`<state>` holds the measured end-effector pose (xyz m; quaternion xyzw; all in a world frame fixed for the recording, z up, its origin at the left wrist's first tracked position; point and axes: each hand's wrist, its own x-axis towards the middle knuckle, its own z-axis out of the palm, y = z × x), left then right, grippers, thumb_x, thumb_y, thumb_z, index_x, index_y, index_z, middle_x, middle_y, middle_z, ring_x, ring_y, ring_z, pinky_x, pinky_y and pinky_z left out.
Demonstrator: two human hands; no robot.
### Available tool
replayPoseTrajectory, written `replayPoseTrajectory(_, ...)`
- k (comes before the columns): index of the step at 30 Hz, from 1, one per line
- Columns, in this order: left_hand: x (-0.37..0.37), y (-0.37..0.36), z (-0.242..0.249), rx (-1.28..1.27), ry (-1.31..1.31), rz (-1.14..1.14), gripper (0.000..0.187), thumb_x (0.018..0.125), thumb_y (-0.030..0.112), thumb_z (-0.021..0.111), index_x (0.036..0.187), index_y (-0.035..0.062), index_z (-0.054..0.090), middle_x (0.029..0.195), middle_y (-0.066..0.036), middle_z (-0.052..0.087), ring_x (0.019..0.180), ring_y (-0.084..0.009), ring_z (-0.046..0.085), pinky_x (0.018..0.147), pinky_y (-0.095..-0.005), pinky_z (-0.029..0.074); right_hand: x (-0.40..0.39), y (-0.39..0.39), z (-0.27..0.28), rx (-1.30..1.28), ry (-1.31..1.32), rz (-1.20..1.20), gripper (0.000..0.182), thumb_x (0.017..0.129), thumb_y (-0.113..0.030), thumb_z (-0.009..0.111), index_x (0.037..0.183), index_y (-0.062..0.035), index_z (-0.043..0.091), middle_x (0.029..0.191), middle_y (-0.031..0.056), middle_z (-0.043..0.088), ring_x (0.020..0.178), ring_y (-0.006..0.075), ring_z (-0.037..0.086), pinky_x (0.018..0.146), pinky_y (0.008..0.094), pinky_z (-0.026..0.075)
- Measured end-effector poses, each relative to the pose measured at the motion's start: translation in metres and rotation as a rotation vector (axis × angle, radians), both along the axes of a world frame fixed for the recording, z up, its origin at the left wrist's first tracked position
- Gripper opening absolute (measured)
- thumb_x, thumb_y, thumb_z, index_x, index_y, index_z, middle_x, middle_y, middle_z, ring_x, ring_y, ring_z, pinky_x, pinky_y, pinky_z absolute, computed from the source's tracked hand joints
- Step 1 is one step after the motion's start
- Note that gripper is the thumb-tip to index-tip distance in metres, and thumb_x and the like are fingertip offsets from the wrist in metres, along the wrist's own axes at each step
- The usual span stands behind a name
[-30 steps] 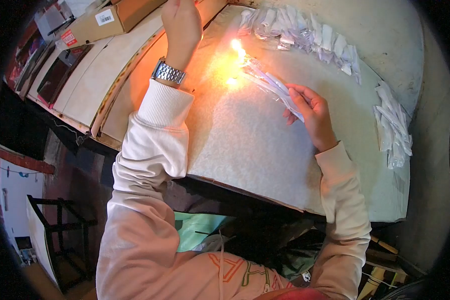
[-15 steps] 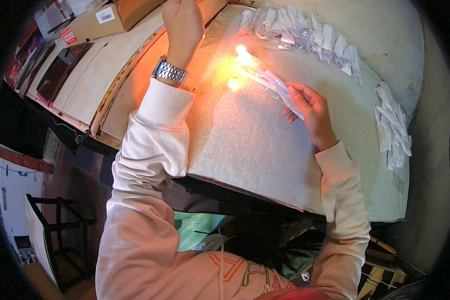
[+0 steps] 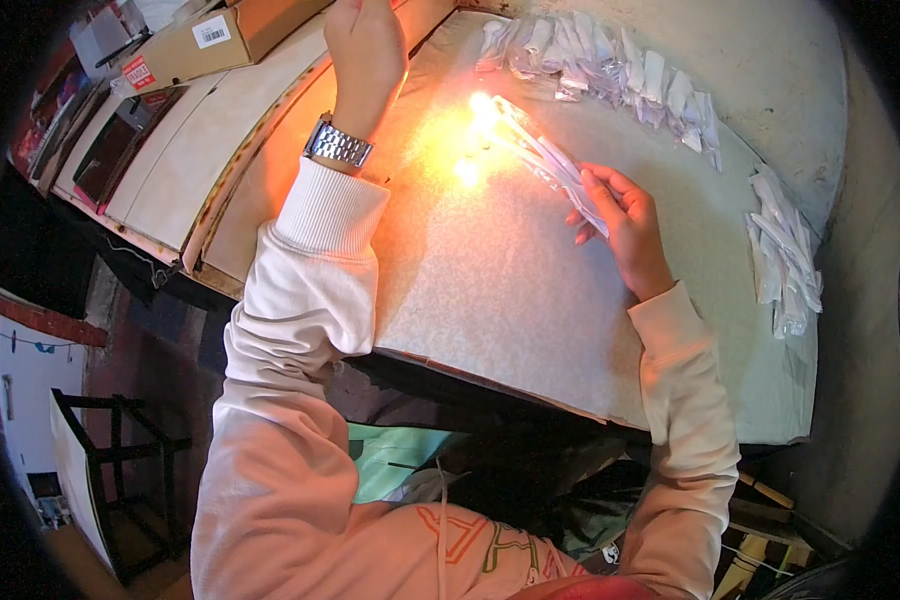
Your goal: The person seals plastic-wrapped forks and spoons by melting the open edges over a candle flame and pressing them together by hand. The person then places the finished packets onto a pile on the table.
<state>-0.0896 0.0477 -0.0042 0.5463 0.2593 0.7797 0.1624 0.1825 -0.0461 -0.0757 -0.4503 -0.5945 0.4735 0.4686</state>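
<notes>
My right hand (image 3: 618,215) pinches the near end of a plastic-wrapped packet of white items (image 3: 550,160). The packet's far end reaches a bright orange flame or glow (image 3: 482,105) above the pale tabletop (image 3: 530,310). A second bright spot (image 3: 467,172) shows just below it. At the top of the view is my left hand (image 3: 366,45), with a metal watch on its wrist; its fingers are cut off by the frame edge, so what it holds cannot be seen.
Wrapped white packets (image 3: 600,60) lie in a row along the back of the table. Another pile (image 3: 785,250) sits at the right edge. A cardboard box (image 3: 210,40) and a dark tray (image 3: 125,145) are at the upper left. A wall borders the right side.
The packet in my right hand has tilted slightly, its far end now a little higher and nearer the upper bright spot. My left hand has hardly moved.
</notes>
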Motion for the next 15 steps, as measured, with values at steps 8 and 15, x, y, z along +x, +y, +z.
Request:
replayPoseTrajectory(8,-0.0020,0.0011,-0.0002,-0.001,-0.001,0.023,0.039,0.097,0.027,0.045,0.109,-0.0073,0.061,0.107,-0.014,0.064,0.102,-0.0181,0.058,0.093,-0.0289,0.041,0.0004,-0.0001,0.0008,-0.032,0.014,-0.029,0.032,0.095,-0.024,0.052,0.114,0.0004,0.057,0.093,0.0083,0.064,0.069,0.0123,0.060,0.052,0.0248,0.048)
replayPoseTrajectory(15,-0.0019,0.0009,0.0001,-0.023,-0.050,-0.066,0.039,0.097,0.028,0.045,0.109,-0.0052,0.062,0.106,-0.013,0.064,0.101,-0.0185,0.059,0.089,-0.0302,0.043,0.0002,0.0026,-0.0028,0.012,0.020,-0.039,0.032,0.093,-0.023,0.054,0.112,0.0023,0.057,0.089,0.0096,0.064,0.067,0.0148,0.063,0.049,0.0259,0.051)
